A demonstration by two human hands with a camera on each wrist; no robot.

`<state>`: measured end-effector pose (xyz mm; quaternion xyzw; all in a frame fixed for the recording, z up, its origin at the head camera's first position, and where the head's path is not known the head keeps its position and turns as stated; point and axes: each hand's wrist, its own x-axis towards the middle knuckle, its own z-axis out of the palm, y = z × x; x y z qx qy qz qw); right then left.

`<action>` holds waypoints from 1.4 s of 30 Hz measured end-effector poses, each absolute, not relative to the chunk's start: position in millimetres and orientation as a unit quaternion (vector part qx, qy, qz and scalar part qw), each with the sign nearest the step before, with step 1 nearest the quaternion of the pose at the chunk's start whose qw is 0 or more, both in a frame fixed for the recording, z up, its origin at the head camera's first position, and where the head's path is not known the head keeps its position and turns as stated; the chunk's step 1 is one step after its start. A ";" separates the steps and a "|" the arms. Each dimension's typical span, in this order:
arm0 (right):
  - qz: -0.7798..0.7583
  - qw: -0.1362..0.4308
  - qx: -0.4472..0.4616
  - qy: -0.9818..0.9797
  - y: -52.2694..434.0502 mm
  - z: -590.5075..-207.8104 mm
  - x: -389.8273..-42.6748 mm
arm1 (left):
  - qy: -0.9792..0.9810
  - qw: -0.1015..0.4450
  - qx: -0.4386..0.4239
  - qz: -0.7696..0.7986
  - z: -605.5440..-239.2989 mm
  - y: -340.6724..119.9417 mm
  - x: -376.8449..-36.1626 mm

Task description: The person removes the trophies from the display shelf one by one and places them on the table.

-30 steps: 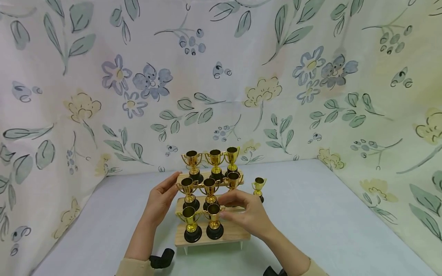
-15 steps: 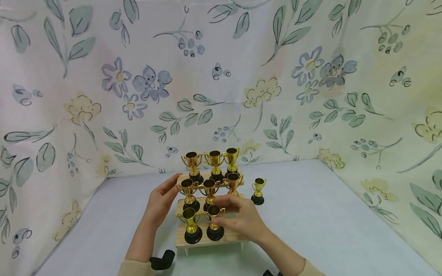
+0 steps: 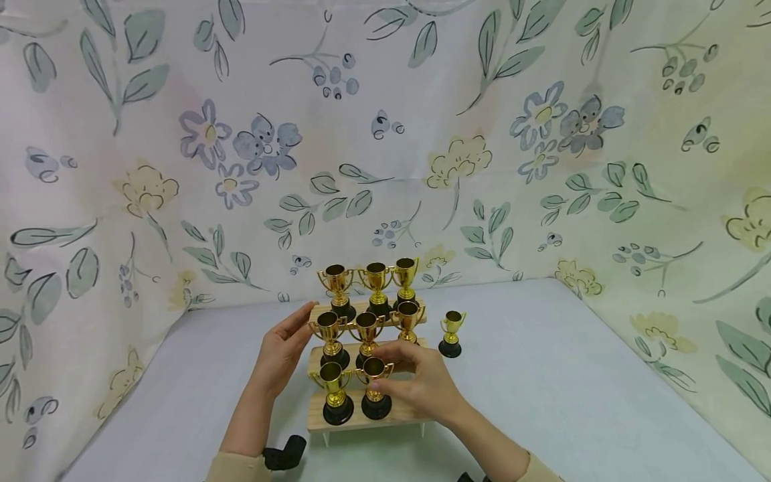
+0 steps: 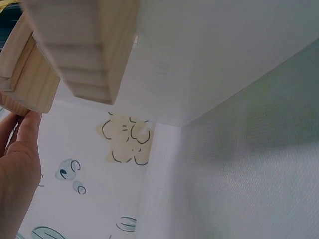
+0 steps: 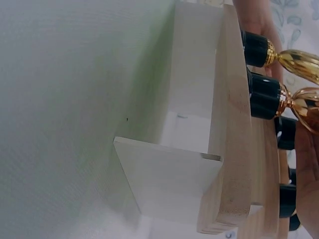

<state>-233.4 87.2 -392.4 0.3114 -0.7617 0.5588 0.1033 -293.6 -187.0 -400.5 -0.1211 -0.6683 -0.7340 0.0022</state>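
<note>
A three-step wooden display stand [image 3: 400, 422] on white legs holds several small gold trophy cups on black bases. In the front row, my right hand [image 3: 429, 385] pinches a copper-gold trophy [image 3: 376, 407] by its cup, thumb on the near side. Left of that trophy stands a yellow-gold trophy [image 3: 337, 410]. My left hand [image 3: 278, 355] reaches along the stand's left side; its fairly straight fingers touch the end of the top plank, also seen in the left wrist view. The right wrist view shows the copper-gold trophy's base [image 5: 265, 97] against the front plank [image 5: 234, 149].
Three trophies occupy the middle step, including a left one [image 3: 329, 328], and three more the top step, including a left one [image 3: 337, 280]. A single trophy [image 3: 451, 333] stands on the white tablecloth [image 3: 560, 388] right of the stand. A floral curtain [image 3: 385, 154] hangs behind.
My right hand has shifted slightly left, its thumb now across the front of the copper-gold trophy. The lone trophy's base has come into full view. My left hand stays put.
</note>
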 end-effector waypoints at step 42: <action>0.549 0.112 0.286 -0.778 110.7 -387.2 -233.5 | -0.673 0.005 -0.106 -0.732 -400.7 -185.2 -294.0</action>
